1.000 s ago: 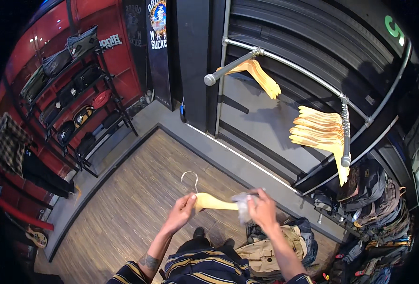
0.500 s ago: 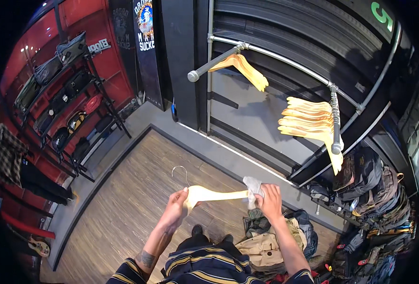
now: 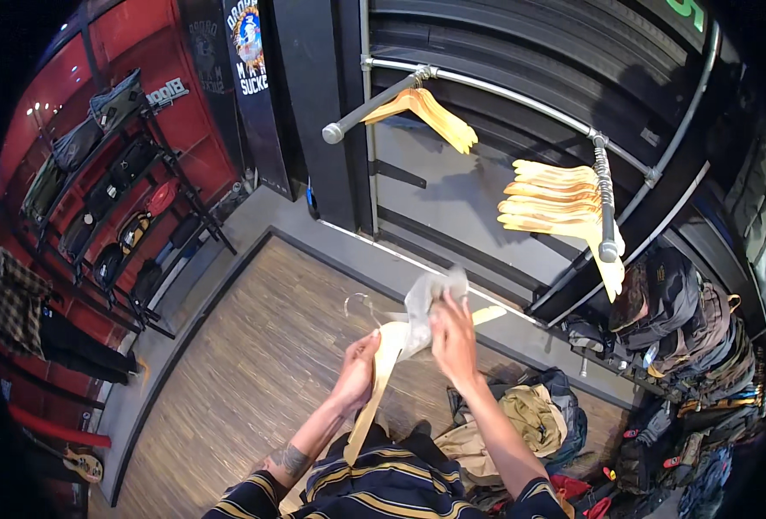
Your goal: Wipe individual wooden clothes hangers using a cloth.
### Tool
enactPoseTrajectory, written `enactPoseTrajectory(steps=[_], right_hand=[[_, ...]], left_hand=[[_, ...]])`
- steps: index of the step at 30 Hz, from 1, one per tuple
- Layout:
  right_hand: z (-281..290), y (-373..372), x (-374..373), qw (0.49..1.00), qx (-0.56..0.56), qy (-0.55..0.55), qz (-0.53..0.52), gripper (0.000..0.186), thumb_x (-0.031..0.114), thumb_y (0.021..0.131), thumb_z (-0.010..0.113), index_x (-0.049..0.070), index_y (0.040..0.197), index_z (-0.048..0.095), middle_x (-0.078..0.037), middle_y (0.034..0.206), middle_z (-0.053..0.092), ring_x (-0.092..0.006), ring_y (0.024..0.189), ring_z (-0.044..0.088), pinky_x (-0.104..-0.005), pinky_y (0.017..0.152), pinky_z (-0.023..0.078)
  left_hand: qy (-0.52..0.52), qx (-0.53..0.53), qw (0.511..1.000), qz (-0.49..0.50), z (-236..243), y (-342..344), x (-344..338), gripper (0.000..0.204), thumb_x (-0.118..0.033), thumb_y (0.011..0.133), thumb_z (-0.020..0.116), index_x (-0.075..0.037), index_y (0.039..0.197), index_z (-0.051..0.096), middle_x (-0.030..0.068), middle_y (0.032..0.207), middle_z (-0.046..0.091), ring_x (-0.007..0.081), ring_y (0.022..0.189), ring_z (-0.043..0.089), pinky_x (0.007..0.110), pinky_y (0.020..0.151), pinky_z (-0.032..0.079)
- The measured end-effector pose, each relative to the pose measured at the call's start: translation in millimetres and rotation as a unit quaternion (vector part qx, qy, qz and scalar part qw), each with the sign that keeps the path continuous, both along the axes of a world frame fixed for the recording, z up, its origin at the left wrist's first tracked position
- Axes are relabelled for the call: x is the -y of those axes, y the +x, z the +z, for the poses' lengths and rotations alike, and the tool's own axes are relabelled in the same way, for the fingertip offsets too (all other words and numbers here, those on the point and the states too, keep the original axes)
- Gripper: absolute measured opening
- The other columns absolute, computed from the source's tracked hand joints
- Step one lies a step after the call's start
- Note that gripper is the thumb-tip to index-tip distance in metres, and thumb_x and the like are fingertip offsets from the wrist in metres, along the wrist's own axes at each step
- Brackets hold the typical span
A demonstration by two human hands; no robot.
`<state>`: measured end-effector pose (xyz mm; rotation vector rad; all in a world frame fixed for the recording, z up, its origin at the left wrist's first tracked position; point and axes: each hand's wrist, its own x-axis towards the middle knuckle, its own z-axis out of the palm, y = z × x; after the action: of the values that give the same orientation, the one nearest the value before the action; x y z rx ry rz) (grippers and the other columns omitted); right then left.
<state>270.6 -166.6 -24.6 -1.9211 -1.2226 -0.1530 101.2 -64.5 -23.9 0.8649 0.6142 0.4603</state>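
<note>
A pale wooden clothes hanger (image 3: 373, 406) is held in front of me, tilted, its metal hook pointing up and to the left. My left hand (image 3: 361, 365) is closed on it near the middle, just below the hook. A grey cloth (image 3: 419, 313) lies over the right half of the hanger, slightly blurred. My right hand (image 3: 454, 337) grips this cloth against the wood. Past the cloth, the hanger's right tip sticks out beyond my fingers.
Several wooden hangers (image 3: 552, 201) hang on the right rail arm (image 3: 606, 208), others (image 3: 426, 114) on the left arm (image 3: 370, 111). A heap of clothes (image 3: 530, 419) lies on the wooden floor (image 3: 227, 363). Backpacks (image 3: 668, 298) fill the right side; a bag shelf (image 3: 115, 186) stands left.
The hanger has turned, its left arm now pointing down toward me. My right hand has moved the cloth from the right tip inward toward the middle. My left hand has shifted right.
</note>
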Motion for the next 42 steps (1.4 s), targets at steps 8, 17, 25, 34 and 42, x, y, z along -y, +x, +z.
enactPoseTrajectory(steps=[8, 17, 25, 34, 42], right_hand=[[-10.6, -102.8, 2.4, 0.956, -0.217, 0.074, 0.181, 0.028, 0.004, 0.095, 0.059, -0.002, 0.122, 0.062, -0.018, 0.137, 0.059, -0.0367, 0.138, 0.045, -0.0462, 0.111, 0.041], [-0.6, -136.8, 50.8, 0.951, -0.203, -0.021, 0.231, 0.05, 0.009, 0.097, 0.055, -0.002, 0.145, 0.044, -0.02, 0.156, 0.037, -0.0417, 0.144, 0.033, -0.0435, 0.116, 0.034], [6.7, -46.9, -57.1, 0.998, -0.032, -0.023, 0.048, 0.055, 0.019, 0.103, 0.044, -0.001, 0.153, 0.032, -0.018, 0.165, 0.017, -0.0432, 0.152, 0.005, -0.0557, 0.122, 0.005], [-19.2, -92.8, -48.1, 0.967, -0.162, 0.066, 0.186, 0.045, 0.009, 0.099, 0.05, -0.003, 0.143, 0.049, -0.015, 0.164, 0.023, -0.038, 0.153, 0.011, -0.0548, 0.122, 0.009], [3.2, -24.0, -72.2, 0.998, -0.004, -0.055, -0.008, 0.049, 0.016, 0.1, 0.049, 0.0, 0.146, 0.047, -0.017, 0.165, 0.016, -0.0442, 0.152, 0.004, -0.0549, 0.122, 0.007]], left_hand=[[-0.138, 0.064, 0.983, 0.102, 2.6, 17.3, -31.4, 0.041, -0.039, 0.107, 0.044, -0.001, 0.114, 0.06, 0.0089, 0.093, 0.065, 0.0177, 0.078, 0.064, 0.033, 0.068, 0.056], [-0.065, 0.08, 0.966, 0.237, -6.1, 14.7, -66.5, 0.04, -0.037, 0.108, 0.043, -0.003, 0.117, 0.061, 0.0049, 0.096, 0.066, 0.0151, 0.082, 0.064, 0.034, 0.082, 0.056], [0.046, 0.025, 0.987, 0.151, -13.5, 20.8, 5.0, 0.037, -0.029, 0.109, 0.043, 0.001, 0.121, 0.062, 0.0058, 0.112, 0.067, 0.0123, 0.1, 0.061, 0.029, 0.09, 0.05], [0.085, 0.069, 0.959, 0.262, -8.8, 23.3, -14.0, 0.037, -0.029, 0.108, 0.046, 0.002, 0.123, 0.061, 0.0072, 0.112, 0.068, 0.0116, 0.098, 0.062, 0.026, 0.087, 0.049], [0.219, -0.037, 0.951, 0.214, -14.9, 8.5, 5.7, 0.041, -0.028, 0.108, 0.045, 0.007, 0.124, 0.061, 0.006, 0.112, 0.068, 0.0102, 0.099, 0.059, 0.027, 0.089, 0.046]])
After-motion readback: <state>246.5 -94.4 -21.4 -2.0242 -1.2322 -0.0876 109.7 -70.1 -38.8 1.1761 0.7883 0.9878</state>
